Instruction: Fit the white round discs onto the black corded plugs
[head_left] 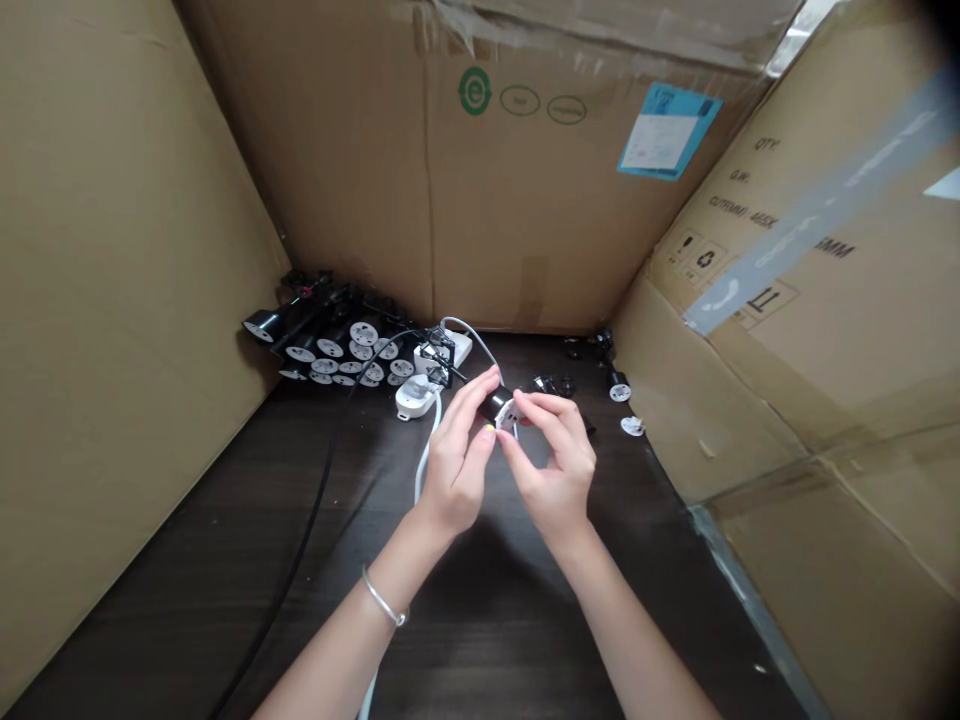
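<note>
Between both hands, above the middle of the dark table, is a short black cylindrical part (493, 403) with a white disc (509, 414) on the end facing right. The disc has small dark marks or holes. My left hand (459, 460) wraps the black body, thumb below and fingers along the top. With thumb and fingertips, my right hand (553, 460) pinches the rim of the white disc. Whether the disc is fully seated on the body I cannot tell. Just behind the left hand stands a white power strip (414, 400) with plugs in it.
Several similar black parts with white discs (364, 334) are piled at the back left. Small black pieces (553, 384), another black part (619, 384) and a loose white disc (632, 427) lie right. A black cable (321, 490) crosses the table. Cardboard boxes (345, 150) wall three sides.
</note>
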